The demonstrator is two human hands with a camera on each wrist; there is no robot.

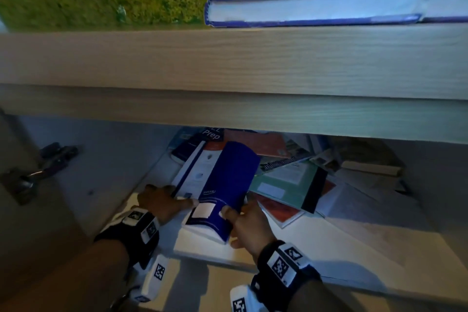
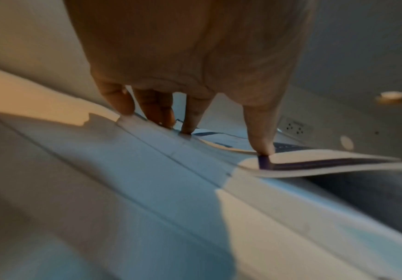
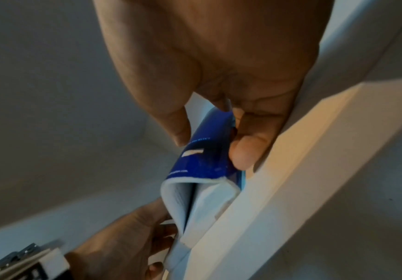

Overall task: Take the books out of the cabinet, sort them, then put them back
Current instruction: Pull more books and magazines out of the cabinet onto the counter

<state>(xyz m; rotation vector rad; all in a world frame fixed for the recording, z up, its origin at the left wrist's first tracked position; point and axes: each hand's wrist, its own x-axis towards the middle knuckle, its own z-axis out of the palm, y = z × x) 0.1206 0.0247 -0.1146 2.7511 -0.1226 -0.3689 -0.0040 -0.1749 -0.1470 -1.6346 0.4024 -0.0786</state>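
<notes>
A blue softcover book (image 1: 230,175) lies tilted on a heap of books in the lower cabinet compartment, its cover bowed upward. My right hand (image 1: 238,220) grips its near edge, thumb on the cover and fingers underneath; the right wrist view shows the blue book (image 3: 202,157) pinched in that hand (image 3: 209,149). My left hand (image 1: 172,197) rests with straight fingers on the white-and-blue book (image 1: 197,167) just left of it. In the left wrist view the fingertips (image 2: 187,130) press down on that book's cover (image 2: 314,163).
More books lie jumbled behind: a green one (image 1: 286,182), an orange-red one (image 1: 255,144) and one marked "Prep" (image 1: 212,134). A thick blue-covered book (image 1: 316,7) lies above the wooden shelf board (image 1: 228,71). The open door's hinge (image 1: 33,180) is at the left.
</notes>
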